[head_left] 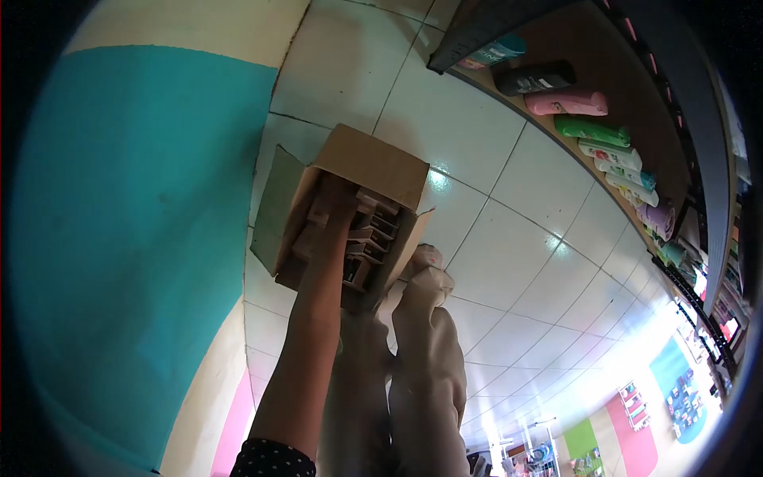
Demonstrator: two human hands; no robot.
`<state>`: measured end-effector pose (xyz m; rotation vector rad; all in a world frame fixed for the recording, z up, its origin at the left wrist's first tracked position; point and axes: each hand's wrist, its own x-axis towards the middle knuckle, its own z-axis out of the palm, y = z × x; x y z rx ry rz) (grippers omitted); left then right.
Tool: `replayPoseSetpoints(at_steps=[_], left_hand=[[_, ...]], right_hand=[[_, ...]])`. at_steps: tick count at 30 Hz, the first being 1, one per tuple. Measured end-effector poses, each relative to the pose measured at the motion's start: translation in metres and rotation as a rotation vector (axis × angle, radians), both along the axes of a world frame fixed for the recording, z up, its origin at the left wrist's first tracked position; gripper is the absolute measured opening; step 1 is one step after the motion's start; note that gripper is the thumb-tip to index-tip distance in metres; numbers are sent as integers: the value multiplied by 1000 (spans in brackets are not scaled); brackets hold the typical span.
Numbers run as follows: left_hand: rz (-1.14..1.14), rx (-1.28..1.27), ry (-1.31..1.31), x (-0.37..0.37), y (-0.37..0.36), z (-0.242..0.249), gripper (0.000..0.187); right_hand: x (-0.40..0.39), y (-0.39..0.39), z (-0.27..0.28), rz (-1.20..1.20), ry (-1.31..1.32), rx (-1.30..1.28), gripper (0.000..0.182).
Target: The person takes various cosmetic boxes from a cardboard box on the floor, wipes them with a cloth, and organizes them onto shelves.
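An open cardboard box (373, 163) rests on the tiled floor, its flaps spread. My left arm reaches down into it from the lower left, in a dark dotted sleeve. Deep in the shaded upper part of the box is my left hand (338, 195), its fingers too dark to make out, so whether it holds anything cannot be seen. Just right of the hand and forearm, several small brown and dark packs (367, 245) stand in a row inside the box. My right hand is out of view.
My legs (425, 350) in light trousers are just below the box. A teal and cream wall (159, 199) rises on the left. At the upper right, a shelf (620, 63) holds several bottles, including a pink one (566, 102) and a green one (592, 130).
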<state>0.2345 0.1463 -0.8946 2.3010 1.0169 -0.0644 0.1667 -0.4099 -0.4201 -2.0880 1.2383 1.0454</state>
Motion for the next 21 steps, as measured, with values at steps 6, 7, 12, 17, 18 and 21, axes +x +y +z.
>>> replayPoseSetpoints(at_steps=[6,7,12,17,18,21], left_hand=[[83,112,-32,0,-8,24,35],[147,57,39,2,-11,28,34],[190,-76,87,2,-10,90,31],[626,-657,-523,-10,-29,198,39],[653,-759,-540,-9,-33,238,41],[736,-1053,-637,-12,-59,350,40]], right_hand=[[-2,10,-10,-125,-31,63,22],[-1,11,-9,-142,-37,71,22],[-4,15,14,-242,-42,127,23],[-5,37,51,-363,-66,252,24],[20,71,52,-567,-88,357,19],[71,120,46,74,-185,552,32]])
